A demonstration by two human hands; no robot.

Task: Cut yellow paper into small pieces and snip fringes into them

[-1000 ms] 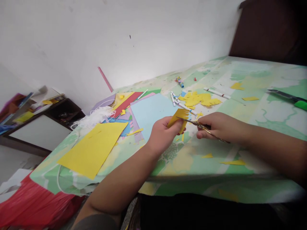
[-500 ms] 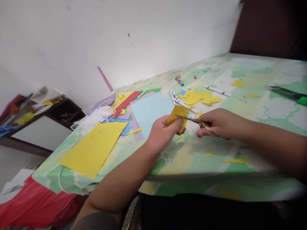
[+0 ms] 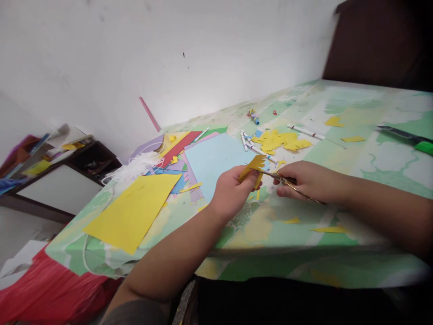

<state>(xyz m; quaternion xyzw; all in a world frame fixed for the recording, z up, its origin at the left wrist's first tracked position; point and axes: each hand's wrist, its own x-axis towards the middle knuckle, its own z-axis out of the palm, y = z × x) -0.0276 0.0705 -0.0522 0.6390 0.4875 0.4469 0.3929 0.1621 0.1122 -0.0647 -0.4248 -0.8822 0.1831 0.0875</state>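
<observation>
My left hand (image 3: 235,187) pinches a small piece of yellow paper (image 3: 251,168) whose upper edge is snipped into a fringe. In my right hand (image 3: 302,180) is a pair of gold-handled scissors (image 3: 282,178), gripped with the fingers around the handles. The blades point left, with their tips at the paper's right side. Whether the tips are around the paper or beside it I cannot tell. Just beyond the hands lies a heap of fringed yellow paper pieces (image 3: 279,140), next to several white markers (image 3: 250,146).
A yellow sheet (image 3: 131,212), a light blue sheet (image 3: 216,158) and white string (image 3: 137,164) lie on the left of the patterned tablecloth (image 3: 257,234). A green-handled cutter (image 3: 406,137) is at the right. Yellow scraps (image 3: 329,229) lie near the front edge.
The yellow paper has tilted in my left hand and shows a narrower face. The scissors' blades have moved from across the paper's face to its right side.
</observation>
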